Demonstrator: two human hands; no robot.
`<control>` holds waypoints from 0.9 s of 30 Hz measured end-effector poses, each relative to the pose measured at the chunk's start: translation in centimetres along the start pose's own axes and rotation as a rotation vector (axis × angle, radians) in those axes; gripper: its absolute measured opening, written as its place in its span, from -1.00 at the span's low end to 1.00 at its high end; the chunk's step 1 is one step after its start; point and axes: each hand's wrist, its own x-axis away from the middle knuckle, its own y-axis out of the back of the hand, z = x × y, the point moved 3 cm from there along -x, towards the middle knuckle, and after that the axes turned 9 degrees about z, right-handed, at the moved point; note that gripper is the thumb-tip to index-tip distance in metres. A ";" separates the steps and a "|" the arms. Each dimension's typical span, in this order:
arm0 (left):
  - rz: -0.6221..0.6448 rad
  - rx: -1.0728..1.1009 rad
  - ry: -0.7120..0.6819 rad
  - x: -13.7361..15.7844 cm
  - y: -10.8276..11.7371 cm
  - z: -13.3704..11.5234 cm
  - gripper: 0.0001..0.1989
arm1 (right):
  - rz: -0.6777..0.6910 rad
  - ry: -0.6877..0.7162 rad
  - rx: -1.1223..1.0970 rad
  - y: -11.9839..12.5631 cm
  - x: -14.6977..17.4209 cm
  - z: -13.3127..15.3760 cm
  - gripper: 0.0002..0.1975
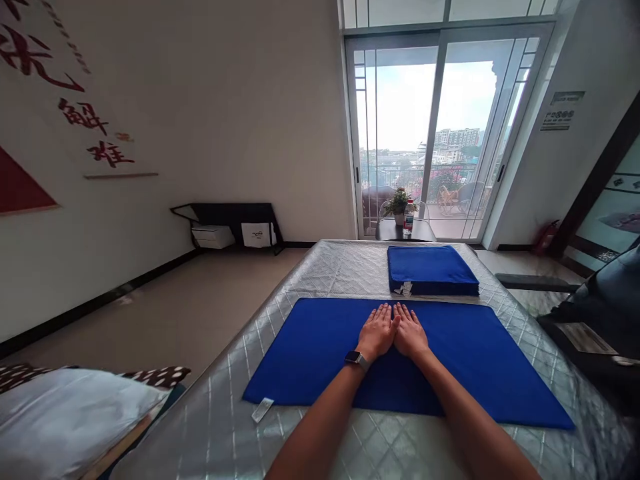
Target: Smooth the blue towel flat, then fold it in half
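A blue towel (310, 347) lies spread flat across the silver quilted cover, a white tag (262, 409) sticking out at its near left corner. My left hand (377, 331), with a watch on the wrist, rests palm down near the towel's far edge, fingers stretched out. Beside it, my right hand (410, 331) lies flat on the same towel, the thumbs close together. Neither hand holds anything. Just beyond the towel sits a neat stack of folded blue towels (430, 267), with white tags at its front left corner.
The quilted surface (330, 267) extends under everything. Past its far end stands a small table (385, 231) with a potted plant (397, 203) and a bottle (409, 217). A white pillow (70, 420) is at lower left. Dark furniture (610, 300) stands at right; a low black rack (235, 217) lines the wall.
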 end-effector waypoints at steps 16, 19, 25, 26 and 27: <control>0.164 -0.027 0.057 2.6 3.5 3.5 -0.29 | 0.039 -0.168 -0.044 1.3 2.2 -2.6 -0.28; 0.151 -0.032 0.135 5.4 5.0 8.1 -0.24 | 0.022 -0.251 -0.051 1.6 4.4 -7.5 -0.26; 0.140 -0.026 0.338 11.4 7.3 18.5 -0.15 | 0.000 -0.401 -0.044 2.0 9.7 -20.3 -0.23; 0.136 -0.023 0.366 12.1 7.5 19.9 -0.16 | -0.011 -0.407 -0.041 1.7 10.2 -22.2 -0.23; 0.132 -0.020 0.386 12.6 7.6 21.0 -0.17 | -0.027 -0.396 -0.038 1.3 10.4 -23.9 -0.22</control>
